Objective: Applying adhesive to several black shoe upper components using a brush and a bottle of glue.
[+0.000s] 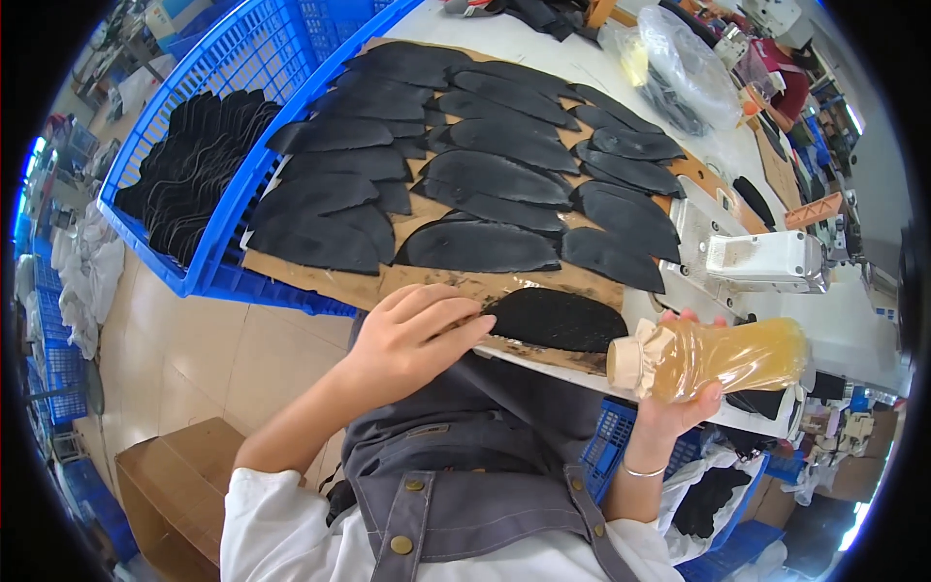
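Observation:
A single black insole-shaped piece (561, 320) lies at the near edge of a brown, glue-stained cardboard sheet (320, 274). My left hand (412, 335) rests beside that piece, fingers stretched out and fingertips at its left end. In my right hand (679, 412) is a clear bottle (747, 351) of yellowish liquid, tipped on its side. Its neck is wrapped in pale material, and the mouth points left, close to the piece's right end. Behind them, several overlapping rows of shiny black pieces (499, 179) cover the cardboard.
Left of the table stands a blue crate (218, 233) holding stacked black pieces (199, 175). A white machine (766, 257) is at the right, with a clear plastic bag (679, 63) farther back. An open carton (184, 475) sits on the floor. Another person (793, 82) is at far right.

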Tool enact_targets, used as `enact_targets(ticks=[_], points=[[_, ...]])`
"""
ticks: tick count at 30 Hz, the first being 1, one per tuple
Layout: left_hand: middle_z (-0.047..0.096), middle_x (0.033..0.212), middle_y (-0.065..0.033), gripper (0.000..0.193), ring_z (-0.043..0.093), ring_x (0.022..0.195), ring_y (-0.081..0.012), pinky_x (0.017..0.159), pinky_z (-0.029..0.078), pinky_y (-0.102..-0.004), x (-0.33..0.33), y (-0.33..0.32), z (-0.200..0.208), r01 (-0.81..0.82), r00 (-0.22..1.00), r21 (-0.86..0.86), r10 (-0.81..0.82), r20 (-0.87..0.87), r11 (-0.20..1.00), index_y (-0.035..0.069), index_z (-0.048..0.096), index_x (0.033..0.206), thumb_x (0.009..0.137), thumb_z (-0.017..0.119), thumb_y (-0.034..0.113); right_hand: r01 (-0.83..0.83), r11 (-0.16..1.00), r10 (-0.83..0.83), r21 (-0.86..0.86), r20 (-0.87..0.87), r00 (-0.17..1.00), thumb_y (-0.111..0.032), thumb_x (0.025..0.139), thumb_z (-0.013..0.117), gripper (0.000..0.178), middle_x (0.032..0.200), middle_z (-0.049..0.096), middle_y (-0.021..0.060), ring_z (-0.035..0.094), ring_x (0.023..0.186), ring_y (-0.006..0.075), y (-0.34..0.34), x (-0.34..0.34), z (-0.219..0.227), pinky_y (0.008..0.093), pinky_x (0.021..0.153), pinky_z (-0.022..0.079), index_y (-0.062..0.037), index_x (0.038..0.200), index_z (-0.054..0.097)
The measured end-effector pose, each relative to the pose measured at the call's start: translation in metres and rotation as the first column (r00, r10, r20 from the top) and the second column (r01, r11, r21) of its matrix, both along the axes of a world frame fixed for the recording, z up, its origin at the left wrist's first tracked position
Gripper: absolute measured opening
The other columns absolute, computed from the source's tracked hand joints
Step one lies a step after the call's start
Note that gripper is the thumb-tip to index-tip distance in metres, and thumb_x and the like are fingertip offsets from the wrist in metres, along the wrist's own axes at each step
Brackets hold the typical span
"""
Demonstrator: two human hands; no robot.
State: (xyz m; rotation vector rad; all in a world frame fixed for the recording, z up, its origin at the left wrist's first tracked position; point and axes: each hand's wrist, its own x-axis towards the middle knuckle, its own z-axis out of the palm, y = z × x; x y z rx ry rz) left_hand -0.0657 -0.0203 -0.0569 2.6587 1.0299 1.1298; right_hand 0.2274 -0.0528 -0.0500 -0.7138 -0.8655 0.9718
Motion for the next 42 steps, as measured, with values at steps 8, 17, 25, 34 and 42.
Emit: enact_targets(ticks=[8, 17, 25, 34, 42], points=[[0.062, 0.088, -0.0032, 0.025, 0.060, 0.084, -0.0194, 0.070, 0.050, -0.0308, -0.002, 0.007, -0.025, -0.002, 0.985, 0.207, -0.034, 0.169, 0.978, 0.006, 0.065, 0.087, 0.063, 0.064, 0.009, -0.081, 0.996, 0.039, 0.039, 0.626, 0.779, -0.033, 0.075, 0.069, 0.084, 0.121, 0.046, 0.0244, 0.052, 0.109, 0.0335, 0.020, -0.079, 0.051, 0.0418, 0.095, 0.041, -0.0048, 0.137, 0.020], [0.062, 0.090, -0.0028, 0.024, 0.059, 0.084, -0.0174, 0.069, 0.047, -0.0284, -0.004, 0.009, -0.034, 0.017, 0.977, 0.213, -0.061, 0.203, 0.977, 0.006, 0.064, 0.086, 0.062, 0.063, 0.012, -0.212, 0.977, 0.017, 0.011, 0.991, 0.131, -0.016, 0.068, 0.071, 0.083, 0.120, 0.048, 0.0175, 0.049, 0.109, 0.0242, 0.031, -0.104, 0.061, 0.0357, 0.096, 0.037, -0.0012, 0.131, 0.020], [0.061, 0.091, -0.0018, 0.024, 0.058, 0.083, -0.0163, 0.070, 0.046, -0.0282, -0.004, 0.012, -0.034, 0.038, 0.982, 0.236, -0.080, 0.172, 0.971, 0.007, 0.064, 0.085, 0.062, 0.063, 0.011, -0.063, 0.997, 0.074, -0.051, 0.891, 0.447, -0.005, 0.066, 0.070, 0.061, 0.117, 0.050, 0.0097, 0.052, 0.101, 0.0183, 0.029, -0.088, 0.055, 0.0305, 0.085, 0.045, -0.0016, 0.121, 0.043], [0.062, 0.088, -0.0002, 0.026, 0.058, 0.078, -0.0153, 0.068, 0.046, -0.0280, -0.001, 0.011, -0.033, -0.001, 0.978, 0.215, -0.044, 0.205, 0.977, 0.009, 0.064, 0.083, 0.058, 0.066, 0.008, 0.362, 0.930, -0.099, 0.064, 0.992, 0.080, -0.008, 0.068, 0.069, 0.057, 0.117, 0.054, 0.0156, 0.056, 0.101, 0.0229, -0.009, 0.011, 0.064, 0.0338, 0.086, 0.046, 0.0014, 0.119, 0.046], [0.064, 0.087, 0.0000, 0.023, 0.058, 0.079, -0.0169, 0.068, 0.047, -0.0297, -0.001, 0.010, -0.026, 0.001, 0.980, 0.184, -0.037, 0.196, 0.983, 0.009, 0.065, 0.082, 0.059, 0.068, 0.007, -0.001, 0.992, -0.100, 0.126, 0.790, 0.605, -0.030, 0.074, 0.069, 0.083, 0.115, 0.050, 0.0225, 0.053, 0.104, 0.0275, 0.014, -0.073, 0.056, 0.0383, 0.092, 0.043, -0.0006, 0.135, 0.022]])
